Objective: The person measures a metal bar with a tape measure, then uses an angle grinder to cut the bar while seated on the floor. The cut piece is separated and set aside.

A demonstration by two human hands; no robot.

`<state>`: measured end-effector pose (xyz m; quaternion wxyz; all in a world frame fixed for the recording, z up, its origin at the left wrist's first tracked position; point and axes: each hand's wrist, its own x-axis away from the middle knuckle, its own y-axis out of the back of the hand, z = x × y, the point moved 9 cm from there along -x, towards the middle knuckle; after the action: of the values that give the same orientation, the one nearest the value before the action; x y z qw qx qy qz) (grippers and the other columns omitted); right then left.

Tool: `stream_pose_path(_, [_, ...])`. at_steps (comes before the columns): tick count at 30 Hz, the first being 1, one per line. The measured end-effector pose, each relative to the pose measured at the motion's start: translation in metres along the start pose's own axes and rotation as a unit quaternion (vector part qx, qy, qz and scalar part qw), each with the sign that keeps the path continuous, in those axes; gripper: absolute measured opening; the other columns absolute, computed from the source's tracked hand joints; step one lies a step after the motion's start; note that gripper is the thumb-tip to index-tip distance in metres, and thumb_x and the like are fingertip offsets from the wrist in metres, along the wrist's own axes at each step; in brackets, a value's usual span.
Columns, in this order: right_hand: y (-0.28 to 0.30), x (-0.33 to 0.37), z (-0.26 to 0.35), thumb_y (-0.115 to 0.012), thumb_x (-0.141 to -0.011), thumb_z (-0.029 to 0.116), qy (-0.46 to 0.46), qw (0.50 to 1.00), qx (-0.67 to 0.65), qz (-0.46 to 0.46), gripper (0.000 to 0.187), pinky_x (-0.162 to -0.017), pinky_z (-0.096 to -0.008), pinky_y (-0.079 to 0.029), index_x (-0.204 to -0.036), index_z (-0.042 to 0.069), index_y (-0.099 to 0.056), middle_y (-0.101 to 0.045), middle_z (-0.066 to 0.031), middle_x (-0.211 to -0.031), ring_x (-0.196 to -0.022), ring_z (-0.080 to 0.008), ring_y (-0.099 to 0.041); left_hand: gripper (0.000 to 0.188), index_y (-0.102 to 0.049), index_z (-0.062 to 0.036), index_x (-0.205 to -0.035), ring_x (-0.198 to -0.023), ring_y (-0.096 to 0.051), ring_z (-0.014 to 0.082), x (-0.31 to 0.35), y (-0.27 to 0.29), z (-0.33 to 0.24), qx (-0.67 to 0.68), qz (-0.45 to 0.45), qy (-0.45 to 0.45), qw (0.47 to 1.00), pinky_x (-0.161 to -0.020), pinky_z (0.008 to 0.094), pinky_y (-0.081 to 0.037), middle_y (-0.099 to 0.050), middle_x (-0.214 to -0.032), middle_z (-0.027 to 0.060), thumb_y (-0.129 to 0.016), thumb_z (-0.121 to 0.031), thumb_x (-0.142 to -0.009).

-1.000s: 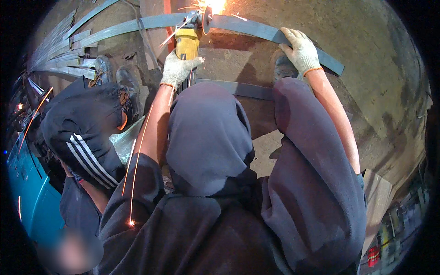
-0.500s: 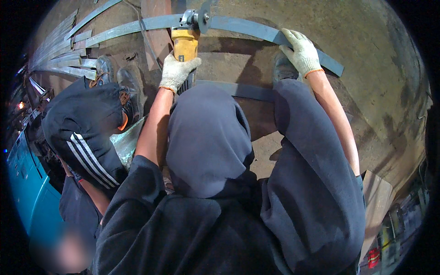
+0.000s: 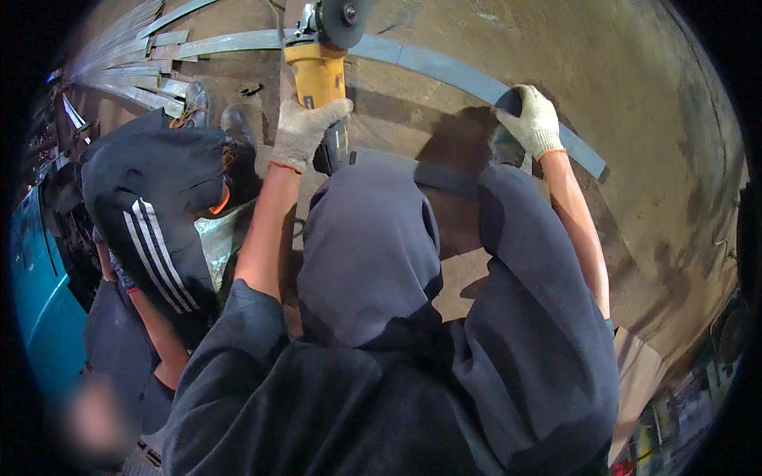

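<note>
My left hand [image 3: 305, 131], in a pale knitted glove, is closed around the yellow body of an angle grinder [image 3: 316, 75]. The grinder's round disc [image 3: 340, 22] stands by the far edge of a long flat metal strip [image 3: 452, 73]. A thin line crosses that strip a little right of the disc. My right hand [image 3: 535, 119], gloved likewise, has its fingers curled over the strip toward its right end. A second flat strip [image 3: 440, 176] lies nearer me, partly hidden by my clothing. Whether the disc is spinning I cannot tell.
Another person in dark striped trousers [image 3: 155, 230] crouches close on my left. Several metal strips [image 3: 119, 47] fan out at the far left. A teal cabinet-like surface [image 3: 44, 285] stands beyond that person. A flat board [image 3: 635, 361] lies at the lower right.
The grinder has come up off the strip and shows larger, its disc farther away from me. A line now shows across the strip. My right hand's fingers have curled more around it.
</note>
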<state>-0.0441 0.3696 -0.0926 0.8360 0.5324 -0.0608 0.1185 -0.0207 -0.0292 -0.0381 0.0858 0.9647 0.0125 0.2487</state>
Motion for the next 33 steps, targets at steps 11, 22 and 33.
stream_pose_path(11, [0.033, -0.001, 0.005, -0.087, -0.071, 0.044, -0.041, 0.994, -0.004, -0.104, 0.052, -0.093, -0.0421, -0.049, -0.107, 0.01, -0.07, -0.071, -0.0112, -0.101, -0.098, -0.0337, -0.068, 0.037, -0.068, -0.0003, -0.113, -0.079, -0.072, 0.0181, 0.018, 0.002, -0.012, 0.039, -0.002, -0.026, 0.999, -0.075, 0.0322, -0.059, -0.074, -0.094, 0.0086, -0.082, -0.014, -0.081])
stream_pose_path(22, [0.03, -0.005, 0.028, -0.078, -0.068, 0.015, 0.13, 0.965, 0.173, -0.15, 0.021, -0.072, -0.0442, -0.047, -0.085, 0.015, -0.066, -0.066, -0.0036, -0.089, -0.091, -0.0274, -0.065, 0.035, -0.066, -0.0009, -0.112, -0.079, -0.072, 0.0179, 0.031, 0.007, -0.014, 0.003, -0.017, -0.013, 1.0, -0.074, 0.0325, -0.058, -0.073, -0.093, 0.008, -0.08, -0.012, -0.081])
stream_pose_path(33, [-0.005, -0.019, 0.002, -0.079, -0.068, 0.011, 0.1, 0.984, 0.13, -0.069, 0.041, -0.09, -0.0466, -0.049, -0.106, 0.01, -0.065, -0.066, -0.0103, -0.11, -0.108, -0.0328, -0.062, 0.042, -0.072, -0.0029, -0.11, -0.081, -0.072, 0.0149, 0.041, 0.015, 0.012, -0.101, -0.035, 0.059, 0.993, -0.074, 0.0322, -0.057, -0.075, -0.091, 0.0047, -0.087, -0.022, -0.076])
